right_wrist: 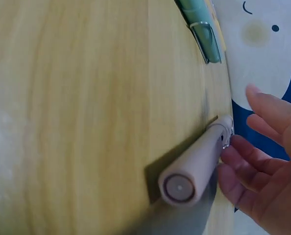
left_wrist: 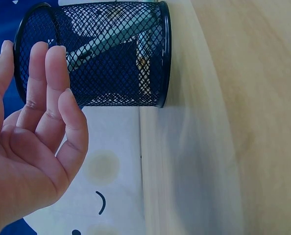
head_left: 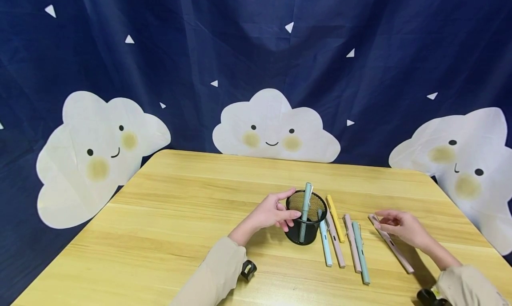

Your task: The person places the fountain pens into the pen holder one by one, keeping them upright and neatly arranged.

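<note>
My left hand [head_left: 276, 211] holds a black mesh pen holder [head_left: 294, 238] near its rim, thumb on the near side and index finger along the rim. In the left wrist view, the other fingers lie against the mesh wall. A teal pen [head_left: 307, 199] leans inside the holder, cap up and above the rim. At the right, my right hand [head_left: 404, 228] is over the far end of a pale pink pen [head_left: 396, 250] lying on the table. The right wrist view shows fingertips [right_wrist: 227, 154] beside the clip end of that pen, with the thumb apart from it.
Between the hands lie a light blue pen [head_left: 326, 248], a pink pen [head_left: 336, 243], a yellow pen [head_left: 336, 219], another pink pen [head_left: 352, 243] and a green pen [head_left: 361, 255]. The wooden table [head_left: 192, 186] ends at a dark blue curtain [head_left: 256, 43] with printed clouds.
</note>
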{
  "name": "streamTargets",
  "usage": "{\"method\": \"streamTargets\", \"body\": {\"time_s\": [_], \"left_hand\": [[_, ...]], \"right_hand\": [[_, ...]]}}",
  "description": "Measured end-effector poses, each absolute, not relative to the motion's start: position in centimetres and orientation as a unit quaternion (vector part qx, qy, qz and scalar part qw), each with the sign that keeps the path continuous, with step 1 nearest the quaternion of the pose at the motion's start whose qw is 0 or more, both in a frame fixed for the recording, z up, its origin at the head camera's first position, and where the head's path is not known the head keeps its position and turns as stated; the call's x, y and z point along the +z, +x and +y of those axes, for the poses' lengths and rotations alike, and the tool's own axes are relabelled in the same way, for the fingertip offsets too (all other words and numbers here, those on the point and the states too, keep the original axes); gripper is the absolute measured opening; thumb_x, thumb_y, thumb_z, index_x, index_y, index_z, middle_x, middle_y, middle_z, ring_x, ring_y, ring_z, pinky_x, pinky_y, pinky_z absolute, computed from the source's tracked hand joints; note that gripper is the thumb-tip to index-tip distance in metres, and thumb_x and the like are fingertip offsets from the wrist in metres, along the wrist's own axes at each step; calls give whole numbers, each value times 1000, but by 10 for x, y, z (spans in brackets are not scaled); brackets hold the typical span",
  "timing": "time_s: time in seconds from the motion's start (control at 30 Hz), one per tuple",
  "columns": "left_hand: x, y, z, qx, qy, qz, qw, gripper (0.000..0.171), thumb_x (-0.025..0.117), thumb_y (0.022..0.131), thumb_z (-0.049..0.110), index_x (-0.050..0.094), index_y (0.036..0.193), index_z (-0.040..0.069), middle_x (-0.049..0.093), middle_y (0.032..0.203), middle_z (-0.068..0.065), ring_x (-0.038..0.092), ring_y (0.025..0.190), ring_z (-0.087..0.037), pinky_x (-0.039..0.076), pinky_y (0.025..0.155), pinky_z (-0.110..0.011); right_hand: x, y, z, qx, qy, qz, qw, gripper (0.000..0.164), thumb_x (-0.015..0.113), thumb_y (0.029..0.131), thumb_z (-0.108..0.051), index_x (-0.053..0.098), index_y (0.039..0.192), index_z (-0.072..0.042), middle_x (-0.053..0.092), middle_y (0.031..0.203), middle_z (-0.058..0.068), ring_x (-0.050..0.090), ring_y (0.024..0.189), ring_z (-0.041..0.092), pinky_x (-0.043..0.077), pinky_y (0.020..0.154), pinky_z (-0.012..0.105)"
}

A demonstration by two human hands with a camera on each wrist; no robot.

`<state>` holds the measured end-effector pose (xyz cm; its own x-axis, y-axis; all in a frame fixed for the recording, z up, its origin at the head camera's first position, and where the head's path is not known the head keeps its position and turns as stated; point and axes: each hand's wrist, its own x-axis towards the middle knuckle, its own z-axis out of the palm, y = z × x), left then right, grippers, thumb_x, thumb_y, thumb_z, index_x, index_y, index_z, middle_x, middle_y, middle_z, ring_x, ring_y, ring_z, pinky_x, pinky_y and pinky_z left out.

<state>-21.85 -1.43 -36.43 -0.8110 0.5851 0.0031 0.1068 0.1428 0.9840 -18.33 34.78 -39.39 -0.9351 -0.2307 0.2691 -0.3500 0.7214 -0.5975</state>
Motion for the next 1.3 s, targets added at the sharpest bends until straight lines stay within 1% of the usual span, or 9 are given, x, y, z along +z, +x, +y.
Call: {"method": "streamTargets", "body": {"time_s": [0.17,0.3,0.4,0.47,0.63,0.73,0.9,1.13,1.3], "left_hand": [[-364,-218,-15,611,235,729,199,72,65,83,18,24,141,8,62,61,-12,58,47,-20,40,41,-28],[-364,-218,-15,611,234,730,200,72,65,83,18,25,141,8,62,61,-12,58,46,-20,40,42,-28],[-364,-218,-14,611,233,729,200,72,65,83,17,25,141,7,62,62,-12,58,46,-20,41,42,-28],[-364,-218,-14,612,233,729,199,72,65,83,17,25,141,7,62,62,-12,58,46,-20,41,42,-27],[-364,-218,-14,611,234,730,198,72,65,83,17,25,141,8,62,62,-12,58,46,-20,41,42,-27],[-363,-217,-15,611,235,729,199,72,65,83,18,24,141,9,62,62,-12,58,46,-20,41,41,-27],[-363,-217,-15,613,236,727,200,72,65,83,18,24,142,9,62,62,-12,58,46,-20,40,41,-26],[-364,-217,-14,614,232,728,199,72,65,83,17,24,142,9,62,61,-12,58,45,-19,41,41,-26],[-364,-218,-14,613,235,727,199,72,65,83,17,24,142,8,61,61,-12,58,45,-19,40,41,-26]], "right_hand": [[-393,-185,352,349,192,-917,37,35,64,80,-3,53,107,17,60,77,5,46,58,2,41,43,23],[-389,-186,355,361,213,-908,-19,45,62,83,-4,43,116,21,52,65,-1,38,48,1,37,37,23],[-385,-187,357,378,216,-897,-77,55,61,85,-7,32,122,23,44,56,-4,34,42,1,36,34,23],[-383,-187,358,387,210,-891,-112,61,61,85,-9,27,124,23,40,54,-5,32,40,2,35,33,23],[-381,-187,360,402,190,-877,-181,73,62,85,-13,15,129,22,44,51,-2,35,39,4,37,33,22],[-380,-187,359,405,183,-873,-199,76,62,84,-13,12,130,21,48,53,3,39,40,6,41,34,24],[-379,-186,358,399,163,-879,-203,79,65,83,-14,12,132,19,49,58,9,47,43,11,46,38,31],[-378,-185,356,389,118,-891,-202,83,68,80,-17,12,132,17,49,63,9,54,48,25,50,43,39],[-379,-185,356,391,117,-891,-197,83,68,80,-16,13,132,17,50,63,10,54,48,26,50,43,39]]}}
